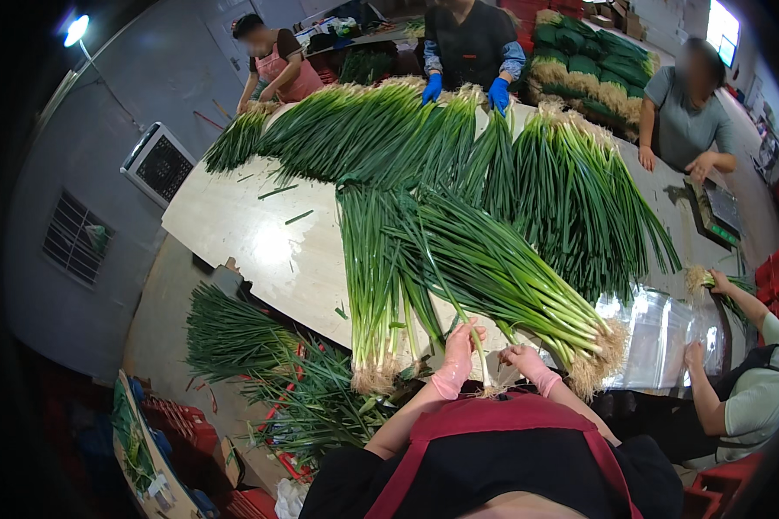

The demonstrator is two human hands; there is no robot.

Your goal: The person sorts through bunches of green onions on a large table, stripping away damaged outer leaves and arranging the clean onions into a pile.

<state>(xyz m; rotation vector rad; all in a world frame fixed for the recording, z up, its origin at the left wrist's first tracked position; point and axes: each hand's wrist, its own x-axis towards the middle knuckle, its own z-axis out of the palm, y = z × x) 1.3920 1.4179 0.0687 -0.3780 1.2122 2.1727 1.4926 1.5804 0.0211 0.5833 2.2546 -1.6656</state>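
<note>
My left hand [456, 355], in a pink glove, holds one long green onion [477, 350] near its white lower stalk, roots towards me. My right hand [524, 364], also in a pink glove, is just to the right of that stalk with bent fingers; whether it holds anything cannot be told. Beyond and to the right lies a large heap of green onions [532, 292], roots towards the lower right. On the left, a narrower row of green onions [371, 292] lies with its roots at the near table edge.
Co-workers stand across the pale table [234, 220] and at the right. More onion bundles [558, 188] line the far side. A digital scale [714, 211] and clear plastic sheets [662, 337] lie at the right. A crate of onion leaves [318, 389] stands below the left edge.
</note>
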